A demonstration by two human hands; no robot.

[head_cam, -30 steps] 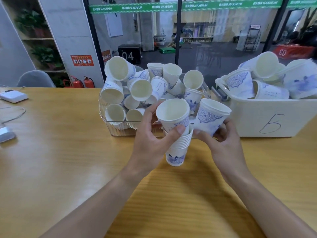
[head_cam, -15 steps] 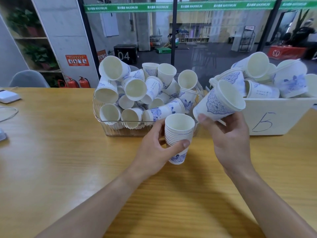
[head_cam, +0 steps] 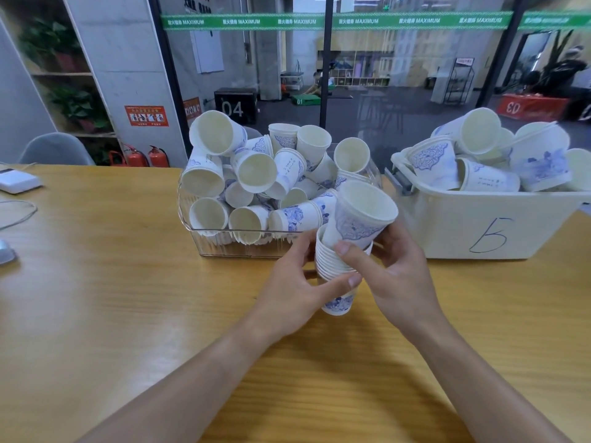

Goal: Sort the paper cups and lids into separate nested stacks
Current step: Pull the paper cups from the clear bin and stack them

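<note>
Two bare forearms reach in from the bottom edge over the wooden table (head_cam: 96, 282). Left hand (head_cam: 295, 292) is curled round the nested stack of cups (head_cam: 332, 266), thumb across the front near the lower rims, fingers wrapped behind; stack is held off the table, approx upright, blue-printed base showing below the thumb. Right hand (head_cam: 396, 276) grips a single cup (head_cam: 361, 219) w/ thumb on the near side and fingers round the far side. That cup is tilted, mouth facing up and right, its base partly inside the top of the stack, not seated. Both hands are closed round their cups, touching or nearly touching each other at the stack.

Just behind the hands sits a clear plastic bin (head_cam: 204, 241) piled w/ loose cups (head_cam: 256, 171), lying every way, most mouths toward the camera. Right of it, a white tub (head_cam: 463, 225) marked w/ a handwritten letter, also heaped w/ cups; no lids I can pick out.

Far left on the table: a white box (head_cam: 17, 182) and a cable (head_cam: 19, 212). Beyond is a glass wall w/ a green strip.
</note>
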